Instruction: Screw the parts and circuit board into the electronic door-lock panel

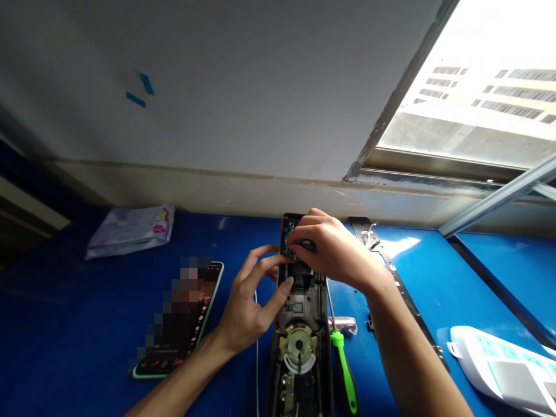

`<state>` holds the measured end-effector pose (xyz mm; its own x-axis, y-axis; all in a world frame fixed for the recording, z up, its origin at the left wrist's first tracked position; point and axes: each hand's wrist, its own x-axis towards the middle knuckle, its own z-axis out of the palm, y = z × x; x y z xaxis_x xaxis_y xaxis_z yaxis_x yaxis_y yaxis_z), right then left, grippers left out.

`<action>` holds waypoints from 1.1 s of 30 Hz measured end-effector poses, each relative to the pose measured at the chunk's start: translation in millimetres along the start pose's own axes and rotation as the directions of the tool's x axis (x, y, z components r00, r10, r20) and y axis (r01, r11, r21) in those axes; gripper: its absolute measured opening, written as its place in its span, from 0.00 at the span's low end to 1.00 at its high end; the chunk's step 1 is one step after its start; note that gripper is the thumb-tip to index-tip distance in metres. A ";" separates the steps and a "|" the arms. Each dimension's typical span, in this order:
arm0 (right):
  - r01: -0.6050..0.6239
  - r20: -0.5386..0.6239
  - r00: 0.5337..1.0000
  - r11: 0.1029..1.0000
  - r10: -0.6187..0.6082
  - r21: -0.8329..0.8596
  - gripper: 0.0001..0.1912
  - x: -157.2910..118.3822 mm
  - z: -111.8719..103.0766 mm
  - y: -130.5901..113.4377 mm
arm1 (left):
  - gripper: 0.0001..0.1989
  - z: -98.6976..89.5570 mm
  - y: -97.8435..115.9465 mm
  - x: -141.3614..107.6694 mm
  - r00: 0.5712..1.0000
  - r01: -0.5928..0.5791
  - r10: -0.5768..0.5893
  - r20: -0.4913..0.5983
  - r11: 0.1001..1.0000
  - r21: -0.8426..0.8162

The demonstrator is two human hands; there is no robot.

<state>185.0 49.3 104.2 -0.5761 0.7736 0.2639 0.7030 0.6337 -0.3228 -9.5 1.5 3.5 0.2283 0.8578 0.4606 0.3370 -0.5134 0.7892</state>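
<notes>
A long black housing [299, 310], apparently an opened electronic door lock, stands lengthwise before me with its inside showing. It has a round brass-coloured disc [299, 343] in its lower half and a circuit board [288, 229] at its far end. My left hand [256, 295] steadies the housing from the left, thumb over the near edge and fingers against its side. Bent over the circuit board, my right hand [319, 237] has its fingers closed; whatever is between the fingertips is hidden. A screwdriver [344, 368] with a green and black handle lies along the housing's right side.
Left on the blue table [99, 324] are a phone [186, 324] and a purple-white packet [132, 230]. A long black panel [402, 289], a small shiny cylinder [345, 325] and a white power strip [499, 362] lie right. Behind rises a wall [243, 87] with a window.
</notes>
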 end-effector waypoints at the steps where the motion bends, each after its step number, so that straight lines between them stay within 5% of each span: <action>1: -0.006 -0.007 1.000 1.000 0.006 0.000 0.09 0.0 0.1 0.0 | 0.12 -0.4 0.2 0.2 1.000 -0.004 0.004 0.000 1.000 0.004; 33: 0.008 0.052 0.999 1.000 -0.007 -0.020 0.10 -3.3 -2.6 -4.1 | 0.09 -1.4 6.4 4.5 1.000 -0.012 0.012 -0.013 1.000 0.012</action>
<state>185.1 44.1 107.0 -0.6019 0.7680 0.2187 0.7065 0.6398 -0.3024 -7.6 2.0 11.2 0.2205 0.8519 0.4750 0.3454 -0.5237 0.7788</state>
